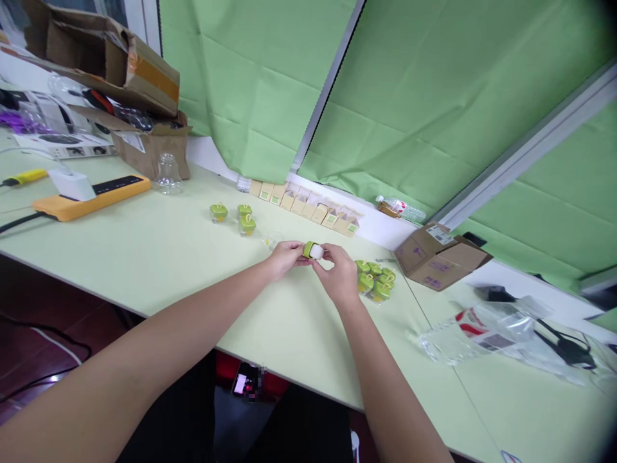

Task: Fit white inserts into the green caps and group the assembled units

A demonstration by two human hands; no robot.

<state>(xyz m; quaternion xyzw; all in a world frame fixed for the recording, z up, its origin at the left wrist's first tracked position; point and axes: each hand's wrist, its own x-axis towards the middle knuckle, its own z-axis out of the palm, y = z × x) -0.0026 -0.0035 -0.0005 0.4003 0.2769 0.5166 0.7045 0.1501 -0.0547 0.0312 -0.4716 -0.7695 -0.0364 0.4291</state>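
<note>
L hand & R hand grip small rounded green-and-white item betw. them, above pale-green table. Near R: green-lidded clear tubs, yellow loops. Crinkled clear-plastic pkg.: red-white label, text illegible from here.

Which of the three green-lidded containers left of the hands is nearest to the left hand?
The front container, lowest in the picture, is nearest the left hand; the rear container stands behind it, the leftmost container farther away.

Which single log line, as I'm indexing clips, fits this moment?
left hand, right hand: holding small rounded green-and-white object | beside right hand: boxy green-lidded clear containers
</note>
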